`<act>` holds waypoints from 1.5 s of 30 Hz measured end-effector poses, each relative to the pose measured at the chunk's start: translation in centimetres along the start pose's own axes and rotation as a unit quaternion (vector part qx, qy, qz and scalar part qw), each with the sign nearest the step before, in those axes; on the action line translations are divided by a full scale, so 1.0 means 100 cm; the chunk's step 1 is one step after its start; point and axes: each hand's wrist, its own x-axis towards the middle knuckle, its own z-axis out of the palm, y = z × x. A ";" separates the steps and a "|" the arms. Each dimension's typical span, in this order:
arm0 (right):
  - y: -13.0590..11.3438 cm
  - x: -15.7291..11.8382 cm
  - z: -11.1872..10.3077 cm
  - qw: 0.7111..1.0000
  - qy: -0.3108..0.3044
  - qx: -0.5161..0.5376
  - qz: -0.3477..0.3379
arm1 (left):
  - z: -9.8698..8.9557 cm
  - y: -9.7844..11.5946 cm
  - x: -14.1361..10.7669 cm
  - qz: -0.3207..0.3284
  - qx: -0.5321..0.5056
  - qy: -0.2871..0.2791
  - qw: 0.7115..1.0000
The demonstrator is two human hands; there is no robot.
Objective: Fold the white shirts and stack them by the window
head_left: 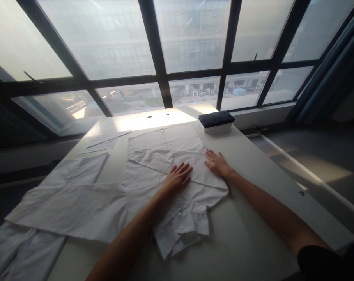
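Note:
A white garment [179,140] with gathered, elastic-looking cuffs lies spread on the white table [247,234], partly folded. My left hand [178,176] rests flat on the middle of it, fingers extended. At the garment's right edge my right hand [216,163] presses down, palm lowered and fingers stretched out. One gathered sleeve end [191,222] sticks out toward me, below my left hand. My left forearm hides part of the cloth beneath it.
More white cloth [77,207] spreads over the table's left side and hangs past its edge. Flat sheets [103,144] lie at the back left. A folded stack with a dark top piece [216,119] stands at the back right. Large windows [191,35] rise behind the table.

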 end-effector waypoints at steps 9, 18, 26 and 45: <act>0.019 -0.001 0.005 0.991 0.068 0.036 0.106 | 0.001 0.000 0.000 -0.001 -0.011 -0.006 1.000; 0.030 0.001 0.007 0.979 0.127 0.089 0.133 | 0.001 0.000 0.000 -0.002 -0.021 -0.004 1.000; 0.033 0.000 0.001 0.975 0.155 0.096 0.130 | 0.002 -0.001 0.000 -0.005 -0.022 0.001 1.000; 0.028 -0.039 -0.005 0.997 0.038 0.020 0.057 | 0.005 -0.004 0.001 -0.003 -0.022 0.005 1.000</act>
